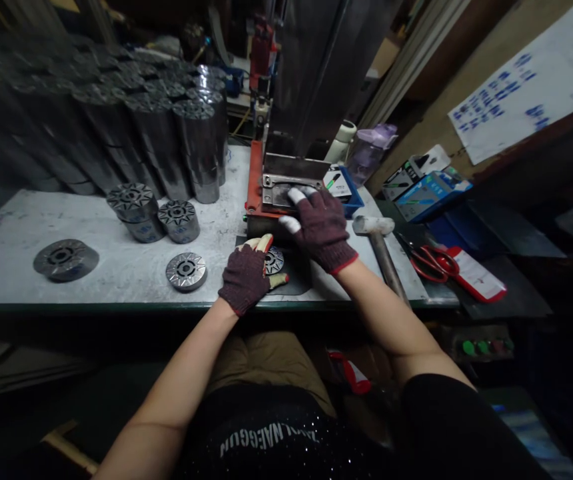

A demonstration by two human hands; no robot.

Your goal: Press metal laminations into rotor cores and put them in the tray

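Note:
My left hand (pixel 247 275), in a dark maroon glove with pale fingertips, is wrapped round a round metal rotor core (pixel 273 261) on a dark mat at the table's front edge. Part of the core is hidden by the fingers. My right hand (pixel 320 228), in a matching glove with white fingertips, reaches over the metal fixture (pixel 279 195) of an orange-framed press (pixel 255 180). Its fingers are stretched out and the thumb stands apart; what lies under the palm is hidden. Left of my hands sits a loose rotor core (pixel 186 271).
Tall stacks of metal cores (pixel 196 147) fill the back left. Shorter cores (pixel 179 221) and a flat one (pixel 65 259) stand nearer. A mallet (pixel 376 233), red-handled scissors (pixel 434 262), a blue tray (pixel 354 200) and a purple bottle (pixel 370 150) lie to the right.

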